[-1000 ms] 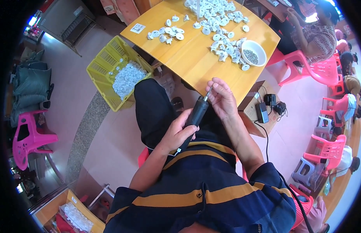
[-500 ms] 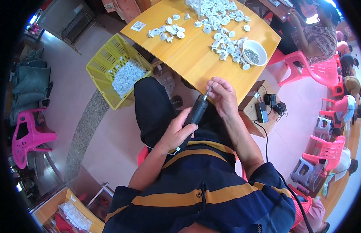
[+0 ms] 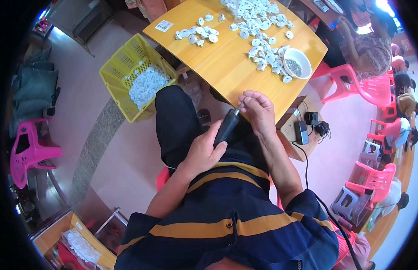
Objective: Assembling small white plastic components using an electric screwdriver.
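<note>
Little has shifted in the past second: both hands stay locked on the tool just below the near edge of the wooden table (image 3: pixel 227 67). Left of the table, 1 yellow crate (image 3: pixel 123 76) holds a heap of white parts. Nearer the table's edge, the left hand (image 3: pixel 204 150) is wrapped in a closed grip round 1 black electric screwdriver (image 3: pixel 227 127), angled up toward the table. The right hand (image 3: pixel 258 110) pinches the driver's tip with curled fingers. On the table's right end sits 1 white bowl (image 3: pixel 297 63) of dark screws among scattered white parts too many to count. Right of the table stand several pink plastic chairs (image 3: pixel 366 85).
</note>
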Demonstrator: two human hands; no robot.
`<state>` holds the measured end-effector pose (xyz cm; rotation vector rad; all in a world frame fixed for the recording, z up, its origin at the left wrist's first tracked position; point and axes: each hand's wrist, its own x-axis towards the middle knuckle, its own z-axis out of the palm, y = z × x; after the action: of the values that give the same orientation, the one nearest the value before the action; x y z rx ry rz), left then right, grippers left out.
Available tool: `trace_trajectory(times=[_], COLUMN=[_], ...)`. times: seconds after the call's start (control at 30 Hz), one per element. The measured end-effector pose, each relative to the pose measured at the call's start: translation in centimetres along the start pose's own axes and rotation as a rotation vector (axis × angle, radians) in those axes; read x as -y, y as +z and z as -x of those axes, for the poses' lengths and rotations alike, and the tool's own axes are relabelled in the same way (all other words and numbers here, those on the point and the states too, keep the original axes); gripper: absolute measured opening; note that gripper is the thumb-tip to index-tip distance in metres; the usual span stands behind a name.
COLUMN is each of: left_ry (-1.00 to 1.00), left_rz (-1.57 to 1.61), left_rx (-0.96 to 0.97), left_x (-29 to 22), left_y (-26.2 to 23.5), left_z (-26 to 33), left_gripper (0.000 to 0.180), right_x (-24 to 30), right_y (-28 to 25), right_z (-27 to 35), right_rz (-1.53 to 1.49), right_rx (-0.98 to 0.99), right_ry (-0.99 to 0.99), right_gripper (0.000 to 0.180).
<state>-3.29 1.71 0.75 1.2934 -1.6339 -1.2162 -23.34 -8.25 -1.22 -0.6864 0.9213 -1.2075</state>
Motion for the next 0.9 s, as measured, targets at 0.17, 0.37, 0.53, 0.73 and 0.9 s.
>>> trace_trajectory(times=[0.17, 0.37, 0.53, 0.73, 0.9], left_ry=[-0.074, -0.158, -0.287, -0.330, -0.239], left_rz=[0.124, 0.233, 0.600, 0.793, 0.572], left_rx=[0.066, 0.111, 0.175, 0.248, 0.206], left_x=[0.03, -0.02, -0.26, -0.08, -0.26], left_y=[-0.18, -0.15, -0.22, -0.45, -0.23], left_z=[0.08, 0.13, 0.21, 0.15, 0.25], left_gripper=[0.056, 0.055, 0.052, 0.059, 0.058], right_x=[0.27, 0.10, 0.01, 0.11, 0.49], right_y=[-0.64, -0.85, -0.78, -0.56, -0.04], right_z=[-0.10, -0.19, -0.12, 0.06, 0.20], right_rz=[-0.119, -0.128, -0.119, -0.135, -0.113], right_rx=[-0.020, -0.004, 0.015, 0.015, 0.030], right_ry=[0.061, 0.060, 0.048, 0.065, 0.096], right_gripper=[0.019, 0.020, 0.021, 0.020, 0.031])
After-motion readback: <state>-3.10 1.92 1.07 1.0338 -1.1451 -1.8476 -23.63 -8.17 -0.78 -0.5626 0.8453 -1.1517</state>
